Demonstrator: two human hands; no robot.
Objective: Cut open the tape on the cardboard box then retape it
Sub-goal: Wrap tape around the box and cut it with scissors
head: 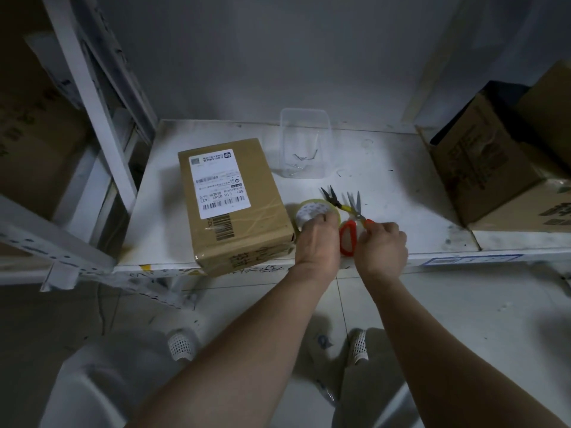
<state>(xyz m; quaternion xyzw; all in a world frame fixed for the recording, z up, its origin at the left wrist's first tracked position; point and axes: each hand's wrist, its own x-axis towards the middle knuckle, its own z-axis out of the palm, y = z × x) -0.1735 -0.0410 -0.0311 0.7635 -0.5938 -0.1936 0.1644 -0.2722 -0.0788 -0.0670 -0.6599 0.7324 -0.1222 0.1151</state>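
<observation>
Cardboard box (234,202), sealed and label up, lies at the shelf's (401,193) front edge. Left hand (318,239) grasps the tape roll (312,211) just beside it; right hand (384,242) pinches the red-handled scissors (350,230), blades parted.

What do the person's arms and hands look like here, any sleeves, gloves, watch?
Both forearms are bare from the bottom of the frame up to the wrists: no sleeves in view. The left hand and right hand wear no gloves. No watch, band or ring can be seen on the sides that show.
</observation>
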